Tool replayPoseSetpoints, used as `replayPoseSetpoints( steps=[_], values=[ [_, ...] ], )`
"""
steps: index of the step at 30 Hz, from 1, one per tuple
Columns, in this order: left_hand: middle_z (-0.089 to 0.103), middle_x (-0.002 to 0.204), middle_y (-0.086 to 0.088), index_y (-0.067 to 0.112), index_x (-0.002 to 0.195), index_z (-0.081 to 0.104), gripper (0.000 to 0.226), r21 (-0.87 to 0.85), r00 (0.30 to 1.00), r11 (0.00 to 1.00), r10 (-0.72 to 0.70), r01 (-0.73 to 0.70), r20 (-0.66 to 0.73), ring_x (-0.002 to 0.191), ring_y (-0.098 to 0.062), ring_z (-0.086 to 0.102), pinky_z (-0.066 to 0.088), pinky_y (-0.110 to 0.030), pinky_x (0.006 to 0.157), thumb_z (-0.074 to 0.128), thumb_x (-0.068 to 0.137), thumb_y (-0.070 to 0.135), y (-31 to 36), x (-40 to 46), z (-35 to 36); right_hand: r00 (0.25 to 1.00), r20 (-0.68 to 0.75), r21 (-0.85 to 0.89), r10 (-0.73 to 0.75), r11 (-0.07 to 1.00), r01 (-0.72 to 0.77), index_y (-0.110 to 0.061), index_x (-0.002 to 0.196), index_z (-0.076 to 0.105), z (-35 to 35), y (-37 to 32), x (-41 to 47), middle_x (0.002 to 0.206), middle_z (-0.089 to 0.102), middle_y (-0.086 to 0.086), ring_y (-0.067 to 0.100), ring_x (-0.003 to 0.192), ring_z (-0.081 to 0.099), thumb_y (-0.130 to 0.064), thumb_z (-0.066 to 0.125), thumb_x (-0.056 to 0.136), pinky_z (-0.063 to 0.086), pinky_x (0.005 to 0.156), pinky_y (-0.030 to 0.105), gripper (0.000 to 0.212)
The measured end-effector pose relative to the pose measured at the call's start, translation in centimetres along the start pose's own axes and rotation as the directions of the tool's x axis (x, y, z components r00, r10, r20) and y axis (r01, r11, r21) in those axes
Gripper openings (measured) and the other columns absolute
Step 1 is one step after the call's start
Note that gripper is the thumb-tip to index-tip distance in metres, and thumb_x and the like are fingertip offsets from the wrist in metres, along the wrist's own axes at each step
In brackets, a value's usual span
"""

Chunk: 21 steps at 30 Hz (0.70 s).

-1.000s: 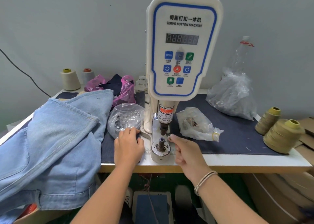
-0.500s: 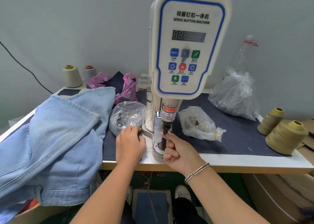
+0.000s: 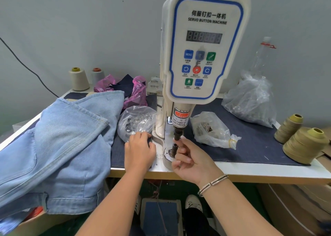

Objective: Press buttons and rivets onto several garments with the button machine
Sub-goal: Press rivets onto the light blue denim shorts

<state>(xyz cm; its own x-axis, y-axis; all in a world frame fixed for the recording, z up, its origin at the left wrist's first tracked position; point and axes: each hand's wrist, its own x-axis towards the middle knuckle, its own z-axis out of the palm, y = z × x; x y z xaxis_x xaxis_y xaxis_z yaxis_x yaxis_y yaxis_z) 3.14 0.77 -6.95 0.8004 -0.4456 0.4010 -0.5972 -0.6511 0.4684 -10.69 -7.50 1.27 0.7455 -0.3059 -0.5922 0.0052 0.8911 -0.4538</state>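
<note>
- Centrally, near the table's (image 3: 268, 171) front edge, stands the button machine (image 3: 206, 47), its white control head raised over a dark upper punch (image 3: 177, 134) and a lower die post (image 3: 174, 148).
- Right hand (image 3: 193, 162) is at the lower die, fingers curled with the fingertips (image 3: 182, 139) up against the punch; whether they pinch a small part cannot be told.
- Left hand (image 3: 139, 151) rests palm-down on the dark mat just left of the machine base, fingers bent loosely, touching the front of a clear bag of metal hardware (image 3: 136, 121).
- Light blue denim garment (image 3: 59, 146) lies heaped over the table's left side, draping past the front edge.
- Second clear bag (image 3: 213, 130) lies just right of the machine; a larger one (image 3: 250, 103) sits toward the back right.
- Olive thread cones (image 3: 302, 144) stand at the right edge.
</note>
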Motion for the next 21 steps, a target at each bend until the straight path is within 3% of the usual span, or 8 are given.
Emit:
replayPoseSetpoints(
  steps=[5,10,13,16,18,21],
  values=[
    [0.058,0.104,0.003,0.020,0.108,0.059,0.022,-0.009,1.000,1.000,-0.003,0.003,-0.013,0.099,-0.016,0.047,0.037,-0.034,0.084,0.051,0.088,0.024,0.0,0.1,0.1,0.999,0.025,0.113,0.038,0.993,-0.040,-0.003,0.094,0.065,0.5,-0.5,-0.6,0.048,0.042,-0.001,0.007,0.027,0.027,-0.022,0.057,0.092,0.031,0.032,0.018,0.021],
    [0.058,0.103,0.003,0.020,0.107,0.060,0.021,-0.003,1.000,1.000,0.006,-0.006,-0.028,0.098,-0.017,0.048,0.036,-0.033,0.083,0.052,0.088,0.022,0.1,0.0,-0.2,0.990,0.139,0.220,0.025,0.974,-0.055,0.004,0.090,0.069,-0.3,0.1,-0.9,0.051,0.042,0.000,0.009,0.030,0.030,-0.030,0.049,0.092,0.033,0.036,0.019,0.039],
    [0.057,0.100,0.003,0.019,0.106,0.063,0.022,-0.094,0.994,0.992,0.082,-0.089,-0.071,0.097,-0.018,0.050,0.035,-0.033,0.081,0.056,0.085,0.013,0.4,-0.2,-0.7,0.981,0.191,0.106,-0.013,0.994,-0.007,-0.003,0.098,0.072,-1.4,0.9,-0.9,0.056,0.047,0.002,0.011,0.035,0.035,-0.039,0.046,0.093,0.035,0.041,0.022,0.045],
    [0.058,0.102,0.002,0.018,0.106,0.065,0.031,-0.206,0.977,0.961,0.158,-0.186,-0.141,0.096,-0.018,0.051,0.034,-0.032,0.078,0.061,0.080,0.002,-0.3,-0.2,-2.3,0.990,0.130,-0.069,-0.049,0.996,0.059,-0.006,0.106,0.073,-2.6,1.6,-0.6,0.061,0.053,0.004,0.011,0.037,0.036,-0.039,0.047,0.094,0.036,0.041,0.022,0.043],
    [0.058,0.105,-0.003,0.016,0.107,0.065,0.035,-0.156,0.968,0.969,0.157,-0.189,-0.198,0.096,-0.024,0.053,0.034,-0.034,0.078,0.064,0.076,0.000,-2.0,0.6,-4.1,0.993,0.089,-0.128,-0.077,0.988,0.088,-0.006,0.104,0.074,-3.3,2.1,-0.6,0.062,0.054,0.004,0.010,0.038,0.035,-0.033,0.054,0.088,0.035,0.042,0.022,0.036],
    [0.057,0.112,-0.011,0.011,0.111,0.064,0.037,0.023,0.974,0.996,0.086,-0.083,-0.209,0.100,-0.035,0.052,0.038,-0.044,0.080,0.060,0.075,0.011,-6.2,2.4,-7.2,0.994,0.070,-0.225,-0.088,0.969,0.102,-0.007,0.094,0.076,-4.0,3.1,-0.8,0.063,0.054,0.003,0.010,0.040,0.035,-0.030,0.064,0.075,0.034,0.045,0.022,0.032]
  ],
)
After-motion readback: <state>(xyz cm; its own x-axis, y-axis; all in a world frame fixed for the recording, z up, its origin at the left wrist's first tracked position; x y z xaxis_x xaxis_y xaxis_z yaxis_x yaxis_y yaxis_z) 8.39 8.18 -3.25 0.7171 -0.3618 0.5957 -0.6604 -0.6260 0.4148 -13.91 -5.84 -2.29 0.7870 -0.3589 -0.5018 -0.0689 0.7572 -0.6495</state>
